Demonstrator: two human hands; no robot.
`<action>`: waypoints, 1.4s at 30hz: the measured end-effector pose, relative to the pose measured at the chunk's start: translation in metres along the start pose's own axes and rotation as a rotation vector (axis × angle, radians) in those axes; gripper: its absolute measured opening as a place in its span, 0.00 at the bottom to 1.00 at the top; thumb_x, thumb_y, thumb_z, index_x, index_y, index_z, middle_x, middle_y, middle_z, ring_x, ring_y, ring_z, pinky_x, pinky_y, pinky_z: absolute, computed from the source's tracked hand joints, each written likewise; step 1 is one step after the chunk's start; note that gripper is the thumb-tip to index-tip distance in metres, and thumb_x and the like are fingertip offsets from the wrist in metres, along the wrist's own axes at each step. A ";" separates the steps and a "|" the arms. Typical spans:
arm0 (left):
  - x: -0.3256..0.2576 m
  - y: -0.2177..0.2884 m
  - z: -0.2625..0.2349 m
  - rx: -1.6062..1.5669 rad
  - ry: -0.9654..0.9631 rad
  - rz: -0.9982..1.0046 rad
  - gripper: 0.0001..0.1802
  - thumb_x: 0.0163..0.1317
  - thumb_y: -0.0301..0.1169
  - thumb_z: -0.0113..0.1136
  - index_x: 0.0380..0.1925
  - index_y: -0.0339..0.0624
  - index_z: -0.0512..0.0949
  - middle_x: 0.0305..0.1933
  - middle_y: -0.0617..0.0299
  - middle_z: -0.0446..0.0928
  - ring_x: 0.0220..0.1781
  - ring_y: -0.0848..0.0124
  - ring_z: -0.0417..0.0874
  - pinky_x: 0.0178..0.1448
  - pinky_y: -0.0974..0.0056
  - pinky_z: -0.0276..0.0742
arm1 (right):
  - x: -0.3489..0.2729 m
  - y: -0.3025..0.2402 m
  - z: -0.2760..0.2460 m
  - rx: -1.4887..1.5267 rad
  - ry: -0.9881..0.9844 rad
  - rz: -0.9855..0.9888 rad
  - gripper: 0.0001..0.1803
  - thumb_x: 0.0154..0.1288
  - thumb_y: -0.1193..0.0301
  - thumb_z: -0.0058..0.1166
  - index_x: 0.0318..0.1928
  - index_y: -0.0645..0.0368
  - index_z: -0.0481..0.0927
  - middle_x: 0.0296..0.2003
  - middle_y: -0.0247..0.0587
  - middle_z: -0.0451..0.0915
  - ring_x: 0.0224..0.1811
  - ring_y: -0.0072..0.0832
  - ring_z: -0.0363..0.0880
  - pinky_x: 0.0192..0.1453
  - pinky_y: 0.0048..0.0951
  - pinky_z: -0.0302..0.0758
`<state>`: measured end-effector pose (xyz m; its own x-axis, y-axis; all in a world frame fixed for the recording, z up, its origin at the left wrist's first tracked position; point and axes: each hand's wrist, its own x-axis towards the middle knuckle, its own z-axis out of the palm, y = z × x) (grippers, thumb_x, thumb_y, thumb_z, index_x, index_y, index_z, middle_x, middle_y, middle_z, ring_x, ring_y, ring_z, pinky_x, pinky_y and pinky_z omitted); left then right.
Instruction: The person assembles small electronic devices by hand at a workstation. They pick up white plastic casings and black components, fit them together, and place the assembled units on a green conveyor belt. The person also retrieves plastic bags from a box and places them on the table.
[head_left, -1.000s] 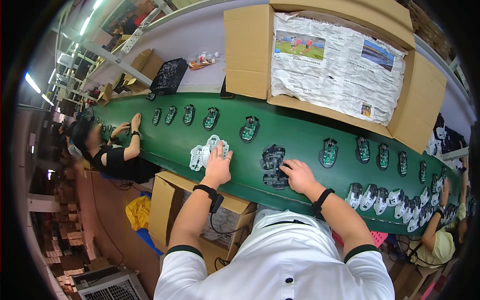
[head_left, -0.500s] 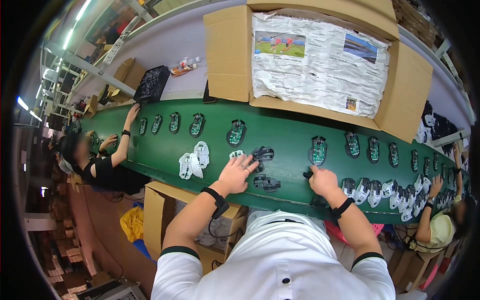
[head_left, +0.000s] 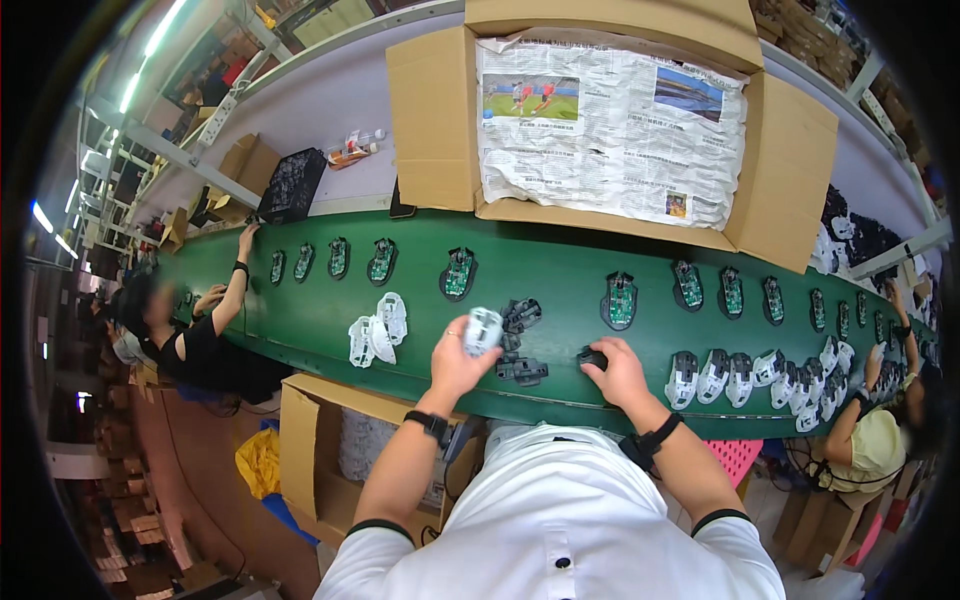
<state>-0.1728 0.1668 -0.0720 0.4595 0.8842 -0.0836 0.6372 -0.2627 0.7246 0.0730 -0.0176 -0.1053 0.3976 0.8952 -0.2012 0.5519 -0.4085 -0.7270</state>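
Note:
My left hand [head_left: 454, 362] grips a white mouse shell [head_left: 483, 332], lifted over the green work surface [head_left: 560, 275]. To its right lies a loose group of dark grey plastic mouse parts [head_left: 523, 371]. My right hand [head_left: 620, 372] pinches a small black plastic part [head_left: 592, 357] between thumb and fingers. Just beyond that hand rests a mouse base with a green circuit board [head_left: 620, 300]. Another such mouse base [head_left: 458, 273] lies beyond my left hand. Several white shells [head_left: 372, 340] sit together left of my left hand.
A large open carton [head_left: 435, 125] lined with newspaper stands beyond the surface. White-and-grey mouse shells [head_left: 712, 377] cluster at the right. A lower carton [head_left: 300, 440] is by my left arm. Co-workers sit on the left [head_left: 200, 345] and right [head_left: 870, 435].
My left hand has picked up a white shell from beside the grey parts and raised it. The right hand has turned, now showing the black part at its fingertips. The view has shifted slightly.

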 end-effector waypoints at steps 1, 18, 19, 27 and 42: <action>-0.006 0.003 -0.002 0.001 -0.047 0.168 0.41 0.45 0.44 0.80 0.58 0.36 0.75 0.49 0.47 0.83 0.49 0.53 0.86 0.56 0.56 0.80 | -0.001 -0.010 -0.014 0.142 -0.083 0.021 0.25 0.60 0.69 0.68 0.59 0.58 0.80 0.56 0.51 0.79 0.58 0.45 0.79 0.64 0.39 0.76; -0.057 0.143 -0.009 -0.263 -0.271 0.319 0.38 0.46 0.38 0.81 0.54 0.28 0.78 0.45 0.49 0.85 0.44 0.66 0.88 0.49 0.63 0.82 | -0.041 -0.071 -0.058 0.565 0.063 -0.568 0.25 0.64 0.72 0.65 0.60 0.62 0.76 0.63 0.56 0.76 0.68 0.41 0.74 0.71 0.41 0.70; -0.056 0.139 -0.008 -0.257 -0.276 0.349 0.37 0.46 0.38 0.81 0.54 0.28 0.78 0.45 0.49 0.85 0.44 0.66 0.88 0.49 0.63 0.82 | -0.043 -0.071 -0.055 0.620 0.052 -0.537 0.25 0.64 0.73 0.65 0.61 0.62 0.75 0.62 0.57 0.76 0.67 0.41 0.75 0.70 0.40 0.71; -0.060 0.160 -0.004 -0.216 -0.230 0.436 0.26 0.51 0.37 0.77 0.46 0.31 0.82 0.39 0.48 0.85 0.38 0.58 0.89 0.45 0.61 0.83 | -0.050 -0.068 -0.053 1.140 -0.356 -0.052 0.25 0.68 0.72 0.64 0.60 0.69 0.70 0.50 0.37 0.78 0.50 0.20 0.78 0.57 0.28 0.78; -0.031 0.137 0.009 -0.555 -0.186 0.755 0.05 0.59 0.24 0.60 0.33 0.35 0.81 0.31 0.56 0.79 0.32 0.64 0.78 0.39 0.63 0.74 | -0.068 -0.081 -0.072 0.807 0.039 -0.281 0.14 0.65 0.75 0.65 0.50 0.67 0.83 0.43 0.42 0.87 0.42 0.24 0.86 0.48 0.26 0.82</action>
<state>-0.0943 0.0998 0.0241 0.7507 0.4683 0.4660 -0.2303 -0.4756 0.8490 0.0543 -0.0580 0.0141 0.3574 0.9314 0.0683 -0.0514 0.0927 -0.9944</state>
